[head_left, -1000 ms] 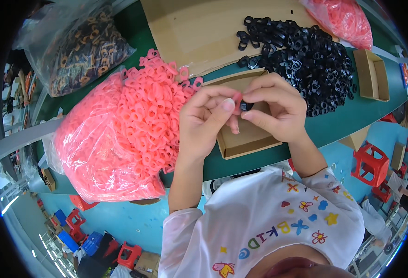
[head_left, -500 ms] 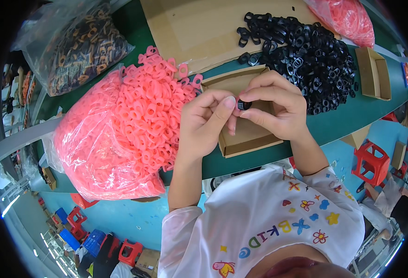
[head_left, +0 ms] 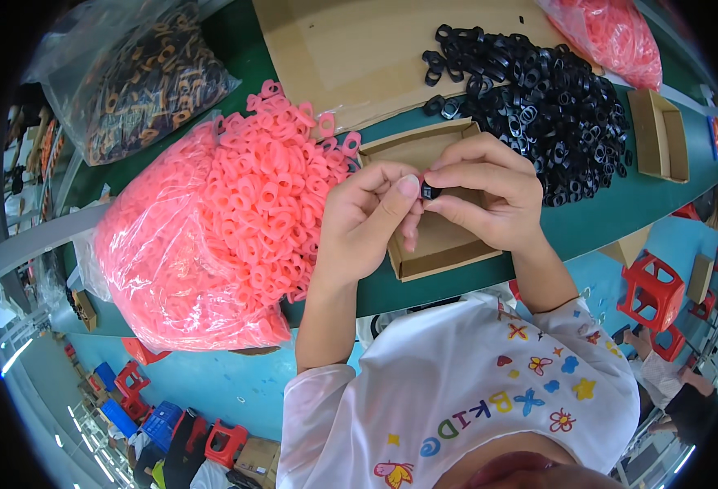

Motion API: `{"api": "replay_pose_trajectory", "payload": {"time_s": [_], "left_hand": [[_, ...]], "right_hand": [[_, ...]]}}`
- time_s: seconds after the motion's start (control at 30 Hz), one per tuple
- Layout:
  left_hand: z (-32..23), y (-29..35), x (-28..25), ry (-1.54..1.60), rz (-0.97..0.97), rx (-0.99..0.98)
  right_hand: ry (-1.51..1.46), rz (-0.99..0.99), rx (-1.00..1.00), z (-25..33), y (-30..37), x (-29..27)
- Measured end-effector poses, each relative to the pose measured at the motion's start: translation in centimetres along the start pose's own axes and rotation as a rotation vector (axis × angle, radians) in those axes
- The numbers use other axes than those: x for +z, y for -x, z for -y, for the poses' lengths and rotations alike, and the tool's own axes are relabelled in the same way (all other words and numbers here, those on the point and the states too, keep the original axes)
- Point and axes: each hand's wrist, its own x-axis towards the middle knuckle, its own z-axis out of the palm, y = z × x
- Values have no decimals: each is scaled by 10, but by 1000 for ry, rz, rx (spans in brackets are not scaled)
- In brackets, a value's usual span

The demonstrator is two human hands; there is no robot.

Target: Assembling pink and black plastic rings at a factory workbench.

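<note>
Both my hands meet over a shallow cardboard box (head_left: 444, 267), fingers pinched together. Between the thumb and fingers of my right hand (head_left: 493, 191) is a small black oval ring (head_left: 430, 191), partly covered by the fingertips. My left hand (head_left: 367, 216) presses thumb against fingers right beside it, on a pink oval ring that is mostly hidden. To the left, a big heap of pink oval rings (head_left: 265, 196) spills from a clear plastic bag (head_left: 171, 269). A wide pile of black oval rings (head_left: 546, 114) lies beyond my right hand.
A flat cardboard sheet (head_left: 334, 57) lies at the back of the green table (head_left: 595, 220). A bag of dark and orange pieces (head_left: 151, 90) stands far left, a bag of pink pieces (head_left: 611, 37) far right. An open box (head_left: 659, 134) sits at right; red stools (head_left: 651, 289) stand below.
My hands stay together over the box. The black ring has shifted slightly down and turned, and my right fingertips now cover more of it.
</note>
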Motion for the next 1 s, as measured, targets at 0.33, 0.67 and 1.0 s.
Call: {"api": "replay_pose_trajectory", "payload": {"time_s": [0.33, 0.67, 1.0], "left_hand": [[2, 0, 0, -147, 3, 122], [3, 1, 1, -124, -45, 94], [-1, 2, 0, -29, -45, 110]], "right_hand": [[118, 15, -100, 4, -1, 1], [-410, 117, 419, 8, 5, -9], [-188, -182, 395, -5, -2, -32]]}}
